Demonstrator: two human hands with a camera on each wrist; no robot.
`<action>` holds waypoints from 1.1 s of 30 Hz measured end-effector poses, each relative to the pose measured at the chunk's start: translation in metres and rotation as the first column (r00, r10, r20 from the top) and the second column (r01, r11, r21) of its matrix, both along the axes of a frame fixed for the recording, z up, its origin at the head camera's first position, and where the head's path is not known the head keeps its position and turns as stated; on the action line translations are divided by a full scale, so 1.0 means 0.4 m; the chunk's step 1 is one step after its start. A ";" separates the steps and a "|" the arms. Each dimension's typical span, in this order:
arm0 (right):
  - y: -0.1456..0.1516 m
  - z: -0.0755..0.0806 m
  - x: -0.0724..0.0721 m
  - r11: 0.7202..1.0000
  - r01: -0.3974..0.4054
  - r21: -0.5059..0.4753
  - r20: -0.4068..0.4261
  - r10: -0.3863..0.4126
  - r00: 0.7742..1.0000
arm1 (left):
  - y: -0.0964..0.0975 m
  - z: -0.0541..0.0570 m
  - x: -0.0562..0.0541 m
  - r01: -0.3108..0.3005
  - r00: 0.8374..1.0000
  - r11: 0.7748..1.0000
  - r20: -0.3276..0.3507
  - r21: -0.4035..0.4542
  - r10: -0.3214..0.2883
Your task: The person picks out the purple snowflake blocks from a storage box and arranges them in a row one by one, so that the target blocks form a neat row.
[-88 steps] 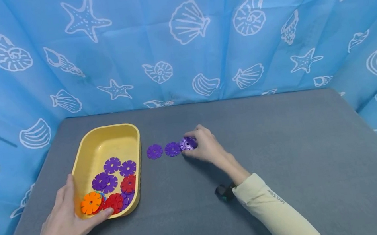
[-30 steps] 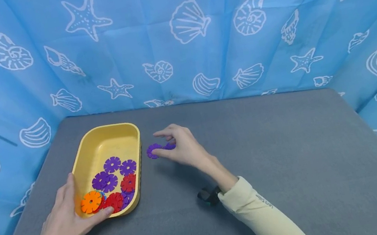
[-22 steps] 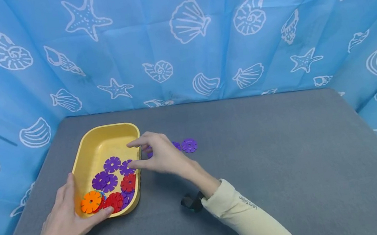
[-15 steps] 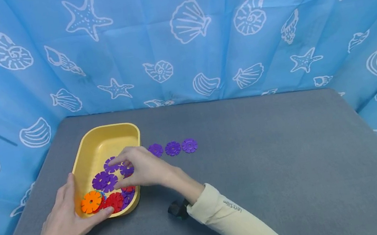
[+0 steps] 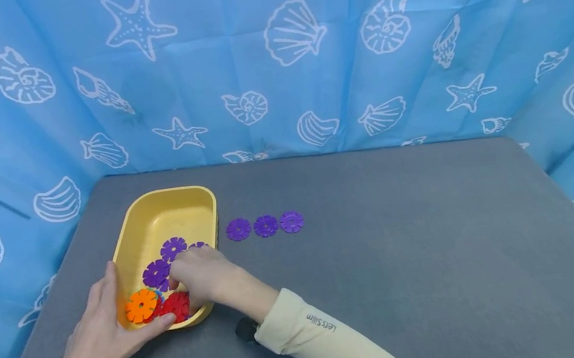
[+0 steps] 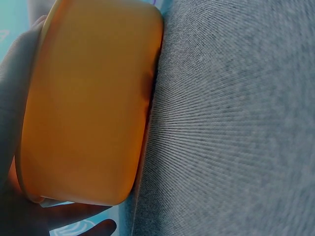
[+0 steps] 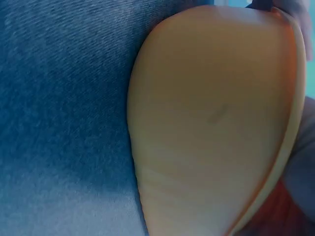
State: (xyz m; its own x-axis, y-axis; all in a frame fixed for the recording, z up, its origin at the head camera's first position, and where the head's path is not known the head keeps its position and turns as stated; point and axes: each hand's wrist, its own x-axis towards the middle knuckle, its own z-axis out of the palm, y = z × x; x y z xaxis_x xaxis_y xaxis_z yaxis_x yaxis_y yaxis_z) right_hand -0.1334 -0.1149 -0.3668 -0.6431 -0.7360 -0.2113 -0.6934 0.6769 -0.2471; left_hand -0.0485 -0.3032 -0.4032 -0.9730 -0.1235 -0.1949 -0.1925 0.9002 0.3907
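Note:
In the head view my left hand (image 5: 99,334) grips the near left corner of a yellow plastic bin (image 5: 131,225), thumb over the near rim and fingers along the left outer side. The left wrist view shows the bin's outer wall (image 6: 88,108) close up. My right hand (image 5: 207,279) reaches down into the bin from the right. Its fingertips are among the notched plastic discs and largely hidden, so I cannot tell whether they pinch one. Purple discs (image 5: 173,249), red discs (image 5: 177,306) and an orange disc (image 5: 141,305) lie in the bin.
Three purple discs, with the middle one (image 5: 266,226) between two others, lie in a row on the grey table cloth (image 5: 412,247) right of the bin. A blue curtain (image 5: 338,74) with white shells and starfish stands behind and at both sides.
My right hand has left a third purple disc at the row's right end. It has moved left and down into the bin. The left hand keeps its hold on the bin.

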 end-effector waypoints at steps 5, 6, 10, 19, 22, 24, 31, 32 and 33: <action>-0.016 -0.006 0.016 0.995 0.036 0.093 -0.098 -0.027 0.995 | -0.001 0.000 0.000 -0.007 1.000 1.000 0.014 0.006 0.007; -0.018 -0.008 0.018 0.994 0.041 0.103 -0.110 -0.029 0.993 | -0.002 0.000 0.000 -0.008 1.000 1.000 0.015 0.006 0.007; -0.023 -0.014 0.021 0.990 0.049 0.135 -0.141 -0.030 0.990 | -0.003 0.000 -0.001 -0.010 1.000 1.000 0.022 0.011 0.010; -0.024 -0.023 0.020 0.986 0.053 0.158 -0.119 -0.034 0.992 | 0.000 0.001 -0.003 -0.011 0.999 1.000 0.042 0.010 0.011; -0.020 -0.025 0.017 0.992 0.050 0.112 -0.136 -0.035 0.990 | 0.001 0.003 -0.003 -0.011 0.999 1.000 0.037 0.007 0.011; -0.017 -0.026 0.013 0.996 0.041 0.080 -0.135 -0.030 0.990 | 0.002 0.004 -0.002 -0.012 0.999 1.000 0.032 0.007 0.012; -0.008 -0.030 0.004 1.000 0.005 -0.007 -0.093 -0.006 0.996 | 0.003 0.006 0.000 -0.009 1.000 1.000 0.021 0.010 0.009; -0.005 -0.031 0.003 1.000 -0.001 -0.019 -0.088 0.000 0.996 | 0.003 0.006 0.000 -0.009 1.000 1.000 0.022 0.010 0.009; -0.003 -0.031 0.003 0.999 -0.008 -0.031 -0.082 0.006 0.997 | 0.003 0.006 0.000 -0.009 1.000 1.000 0.022 0.010 0.009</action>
State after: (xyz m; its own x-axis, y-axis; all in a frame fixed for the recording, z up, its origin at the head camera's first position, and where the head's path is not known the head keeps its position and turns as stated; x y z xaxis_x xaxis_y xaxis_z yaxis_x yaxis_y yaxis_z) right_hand -0.1323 -0.1160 -0.3792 -0.6522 -0.7459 -0.1353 -0.7168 0.6649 -0.2100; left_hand -0.0486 -0.3019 -0.4007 -0.9674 -0.1304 -0.2172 -0.2093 0.8942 0.3956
